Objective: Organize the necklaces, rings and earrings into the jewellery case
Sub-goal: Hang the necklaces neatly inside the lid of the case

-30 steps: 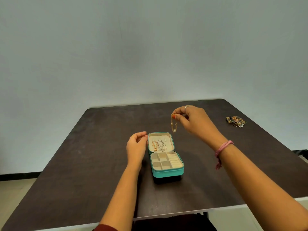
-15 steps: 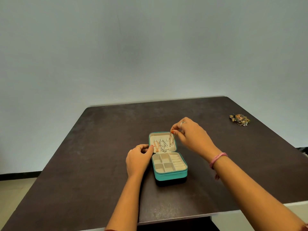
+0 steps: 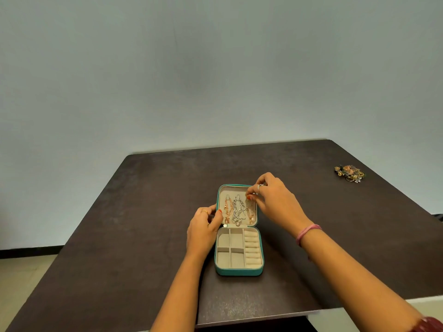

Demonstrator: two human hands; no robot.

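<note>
Nearest me, at lower centre of the frame, the teal zip-round jewellery case (image 3: pixel 239 271) lies open on the dark brown table (image 3: pixel 119 236). Its beige base tray (image 3: pixel 230 250) shows four square compartments and a column of ring rolls (image 3: pixel 253 248), and I see nothing in any of them, so by my reading rings and earrings are not yet started.

Just beyond, my left hand (image 3: pixel 203 226) curls its fingers on the left edge of the opened lid (image 3: pixel 236 190), steadying it. In the lid hang a rose-gold chain necklace (image 3: pixel 227 209), a silver link necklace (image 3: pixel 237 210) and a thin gold necklace (image 3: pixel 250 213). My right hand (image 3: pixel 271 197) pinches the top of that gold one at the lid's upper right corner; whether it is hooked on yet I cannot tell.

Far off at right of the frame, well apart from the case, a small heap of mixed jewellery (image 3: pixel 350 173) waits. I judge the necklaces nearly done, the bulk left.
</note>
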